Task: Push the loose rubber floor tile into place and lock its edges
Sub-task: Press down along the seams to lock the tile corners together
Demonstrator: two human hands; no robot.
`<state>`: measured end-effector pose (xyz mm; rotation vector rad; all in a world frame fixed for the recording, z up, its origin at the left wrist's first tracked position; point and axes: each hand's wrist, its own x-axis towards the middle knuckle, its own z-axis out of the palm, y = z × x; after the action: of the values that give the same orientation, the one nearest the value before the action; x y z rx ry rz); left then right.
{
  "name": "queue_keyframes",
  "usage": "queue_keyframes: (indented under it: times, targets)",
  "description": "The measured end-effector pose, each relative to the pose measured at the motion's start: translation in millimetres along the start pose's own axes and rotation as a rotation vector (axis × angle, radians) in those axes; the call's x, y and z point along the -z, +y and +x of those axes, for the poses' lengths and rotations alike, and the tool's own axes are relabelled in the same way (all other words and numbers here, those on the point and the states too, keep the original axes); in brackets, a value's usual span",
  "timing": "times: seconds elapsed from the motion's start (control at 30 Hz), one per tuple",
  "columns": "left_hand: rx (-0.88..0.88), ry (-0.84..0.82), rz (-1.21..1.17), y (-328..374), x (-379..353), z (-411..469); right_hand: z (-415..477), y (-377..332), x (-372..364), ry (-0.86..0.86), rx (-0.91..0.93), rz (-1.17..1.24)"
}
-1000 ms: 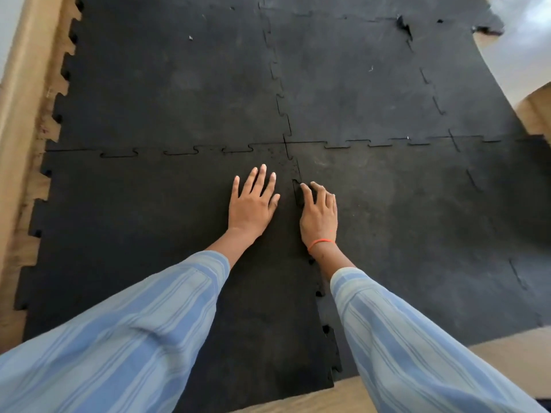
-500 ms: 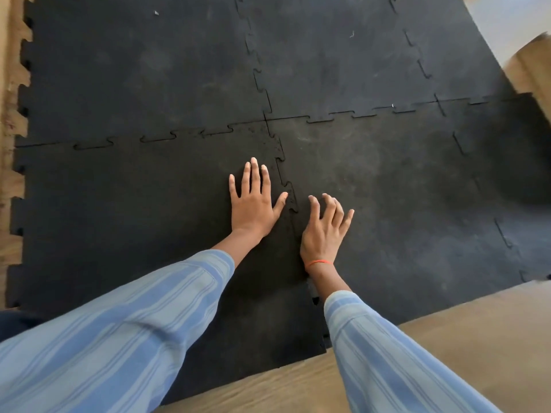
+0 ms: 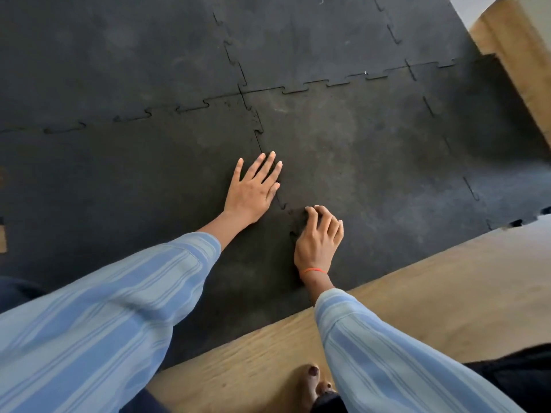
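Black rubber floor tiles with puzzle-shaped edges cover the floor. The near-left tile (image 3: pixel 134 186) meets the near-right tile (image 3: pixel 372 162) along a toothed seam (image 3: pixel 283 204) that runs toward me. My left hand (image 3: pixel 253 189) lies flat, fingers spread, on the left tile right beside that seam. My right hand (image 3: pixel 319 236), with an orange band at the wrist, rests on the seam closer to me, fingers curled with the tips pressing on the interlocking tabs. Part of the seam is hidden under this hand.
Wooden floor (image 3: pixel 417 293) lies along the tiles' near edge and at the far right (image 3: pixel 518 55). A bare foot (image 3: pixel 310 383) stands on the wood near the bottom. More joined tiles (image 3: pixel 313 40) extend away from me.
Both hands have shifted closer to me along the seam. My right hand went from flat with spread fingers to curled fingertips on the tabs. The view has tilted down, and more wood floor shows.
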<state>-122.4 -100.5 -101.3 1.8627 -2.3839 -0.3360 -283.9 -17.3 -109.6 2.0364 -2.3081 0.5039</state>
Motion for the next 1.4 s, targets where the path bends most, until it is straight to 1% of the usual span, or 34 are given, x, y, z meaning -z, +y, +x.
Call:
queue_keyframes:
  times: [0.1, 0.2, 0.33, 0.47, 0.57, 0.67, 0.73, 0.83, 0.87, 0.97, 1.2, 1.4]
  targets:
    - [0.005, -0.005, 0.008, -1, 0, 0, 0, -1, 0, -0.01, 0.002, 0.003]
    - [0.001, -0.015, 0.007, -1, -1, 0, 0, -1, 1, 0.018, -0.024, 0.031]
    - [-0.001, -0.014, -0.007, -3, 1, -1, -33, 5, 7, 0.027, -0.101, 0.122]
    - [0.011, -0.001, -0.017, 0, 1, -4, -48, 5, 14, 0.006, -0.152, 0.112]
    - [0.011, -0.023, -0.019, 0, 4, -3, -44, 1, 16, -0.034, -0.145, 0.084]
    - [0.009, -0.034, -0.014, 0, 5, -6, -43, 0, 14, -0.039, -0.137, 0.081]
    - [0.022, -0.021, -0.014, -3, 4, -9, -37, -4, 11, -0.064, -0.069, 0.077]
    - [0.069, 0.015, -0.021, -6, 4, -11, -25, -19, 10, -0.184, 0.131, 0.038]
    - [0.076, 0.02, -0.019, -6, 4, -11, -22, -24, 9, -0.226, 0.165, 0.03]
    - [0.076, 0.015, -0.006, -7, 3, -9, -16, -31, 5, -0.305, 0.146, 0.003]
    - [0.079, -0.018, 0.006, -6, 8, -8, -14, -33, 9, -0.331, 0.158, -0.023]
    - [0.006, -0.105, 0.033, -22, 15, 7, -13, -38, 9, -0.361, 0.302, -0.006]
